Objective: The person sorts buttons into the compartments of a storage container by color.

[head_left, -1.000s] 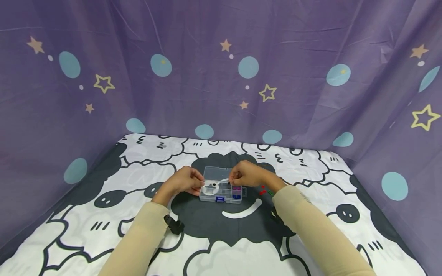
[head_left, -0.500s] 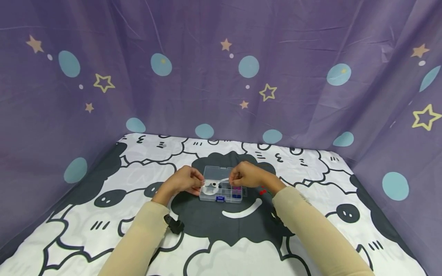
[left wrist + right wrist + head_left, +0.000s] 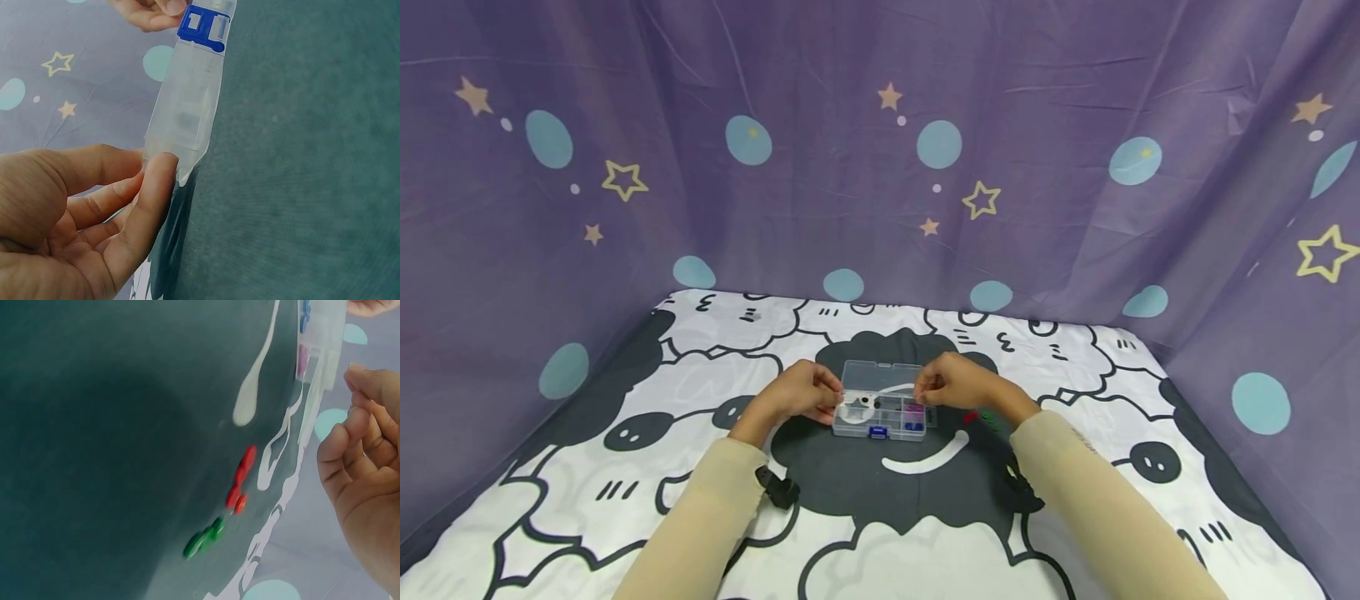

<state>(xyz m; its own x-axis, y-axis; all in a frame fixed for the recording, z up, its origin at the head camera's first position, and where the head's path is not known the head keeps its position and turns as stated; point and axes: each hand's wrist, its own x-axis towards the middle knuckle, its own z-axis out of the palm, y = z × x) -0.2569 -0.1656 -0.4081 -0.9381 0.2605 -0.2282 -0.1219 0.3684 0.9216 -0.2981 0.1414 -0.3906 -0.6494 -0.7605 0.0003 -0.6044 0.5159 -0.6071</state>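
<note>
Sitting approx. mid-table on the dark patch of the cloth [image 3: 850, 483], the clear box [image 3: 853, 432] looks like thin, stiff plastic: prob. light, a bit slick, apt to slide or crack if knocked, so best held by its short end walls, thumb opp. fingers, not by the lid [image 3: 865, 377], which lies swung back on the far side, or the blue latch [image 3: 878, 432] up front. L hand [image 3: 801, 390] pinches the box's left end, digits only as far apart as that end is thick. R hand [image 3: 952, 381] hangs nr. the right end, by the compartments w/ purple pcs [image 3: 914, 409] & blue pcs [image 3: 913, 427]; fingers bent, tips close tog.; can't tell if anything's btwn them. Red pcs [image 3: 242, 472] & green pcs [image 3: 201, 541] lie on the cloth to the right, apart from the box: small, prob. hard, light & fiddly, so fingertip pinch by the edges.
</note>
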